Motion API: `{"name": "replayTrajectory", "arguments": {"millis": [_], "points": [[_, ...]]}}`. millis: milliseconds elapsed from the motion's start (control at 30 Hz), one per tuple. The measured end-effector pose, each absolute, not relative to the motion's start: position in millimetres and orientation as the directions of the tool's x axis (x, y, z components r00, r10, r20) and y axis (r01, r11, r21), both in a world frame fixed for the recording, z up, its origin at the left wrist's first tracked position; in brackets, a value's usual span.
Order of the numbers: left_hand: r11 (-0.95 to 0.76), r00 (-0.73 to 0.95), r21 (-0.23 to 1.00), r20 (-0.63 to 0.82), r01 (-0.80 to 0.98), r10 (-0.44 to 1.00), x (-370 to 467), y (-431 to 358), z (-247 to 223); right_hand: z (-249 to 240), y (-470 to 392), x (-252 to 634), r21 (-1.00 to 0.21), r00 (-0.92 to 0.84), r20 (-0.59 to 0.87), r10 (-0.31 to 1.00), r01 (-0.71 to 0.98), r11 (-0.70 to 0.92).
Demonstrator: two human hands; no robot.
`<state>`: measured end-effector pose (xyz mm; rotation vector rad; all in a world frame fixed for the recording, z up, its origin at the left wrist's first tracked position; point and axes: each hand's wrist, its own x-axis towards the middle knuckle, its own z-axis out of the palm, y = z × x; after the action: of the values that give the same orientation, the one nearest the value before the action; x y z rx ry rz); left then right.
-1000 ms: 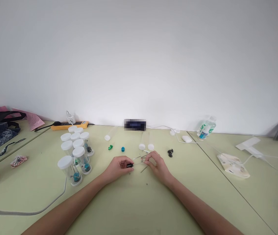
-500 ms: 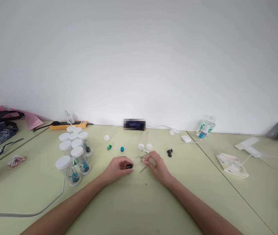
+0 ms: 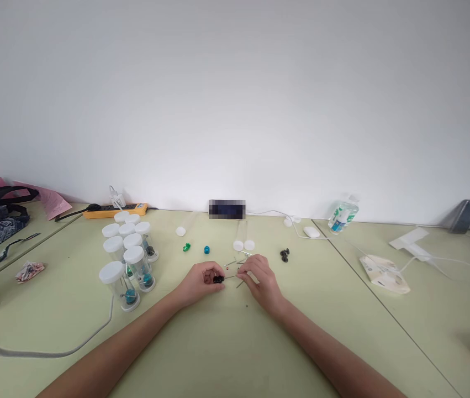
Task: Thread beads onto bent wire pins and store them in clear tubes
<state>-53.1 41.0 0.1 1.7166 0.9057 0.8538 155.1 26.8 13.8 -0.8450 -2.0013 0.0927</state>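
The left hand (image 3: pixel 199 284) is closed in a pinch around a black piece (image 3: pixel 218 279), from which a thin rod (image 3: pixel 230 276) extends toward the right hand (image 3: pixel 262 279). The right fingertips are drawn together at the rod's far end; whether they also hold a smaller part cannot be told. This piece is judged partly assembled. Left of the left hand, upright capped tubes (image 3: pixel 134 254) containing rods and coloured pieces appear complete. Outstanding, by judgement: green pieces (image 3: pixel 186 247) and a blue piece (image 3: pixel 206 250) beyond the left hand, loose rods (image 3: pixel 230 263) between the hands, black pieces (image 3: pixel 285 255) beyond the right hand, and tubes lying down (image 3: pixel 238 245) farther ahead.
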Motion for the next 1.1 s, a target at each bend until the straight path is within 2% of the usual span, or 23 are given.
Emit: {"name": "replayTrajectory", "arguments": {"millis": [167, 267, 400, 467, 533, 700, 933, 1100], "points": [[-0.283, 0.496, 0.930, 0.136, 0.234, 0.857, -52.4, 36.4, 7.3, 17.3, 23.7, 148.3, -0.383, -0.308, 0.758, 0.575, 0.504, 0.775], [-0.315, 0.527, 0.926, 0.166, 0.207, 0.833, -52.0, 35.1, 12.4, 21.3, 25.7, 144.0, -0.415, -0.298, 0.746, 0.596, 0.491, 0.766], [-0.281, 0.506, 0.952, 0.184, 0.121, 0.843, -53.9, 40.2, 12.3, 25.7, 37.4, 141.9, -0.567, -0.234, 0.641, 0.731, 0.499, 0.656], [-0.242, 0.456, 0.968, 0.187, 0.065, 0.870, -56.3, 45.7, 9.4, 25.8, 47.2, 142.9, -0.575, -0.242, 0.553, 0.798, 0.581, 0.575], [-0.213, 0.405, 0.977, 0.192, 0.008, 0.894, -59.1, 51.8, 6.0, 24.4, 57.7, 143.7, -0.498, -0.318, 0.484, 0.815, 0.666, 0.556], [-0.191, 0.326, 0.979, 0.203, -0.069, 0.923, -63.1, 60.2, 2.1, 17.4, 79.1, 137.8, -0.338, -0.503, 0.345, 0.792, 0.720, 0.606], [-0.195, 0.321, 0.980, 0.201, -0.051, 0.925, -62.2, 56.9, 5.4, 17.0, 96.6, 121.7, -0.153, -0.583, 0.169, 0.795, 0.781, 0.605], [-0.187, 0.305, 0.980, 0.197, -0.061, 0.932, -62.5, 56.1, 7.0, 24.3, 91.5, 106.7, -0.054, -0.597, 0.101, 0.795, 0.795, 0.604]]}}
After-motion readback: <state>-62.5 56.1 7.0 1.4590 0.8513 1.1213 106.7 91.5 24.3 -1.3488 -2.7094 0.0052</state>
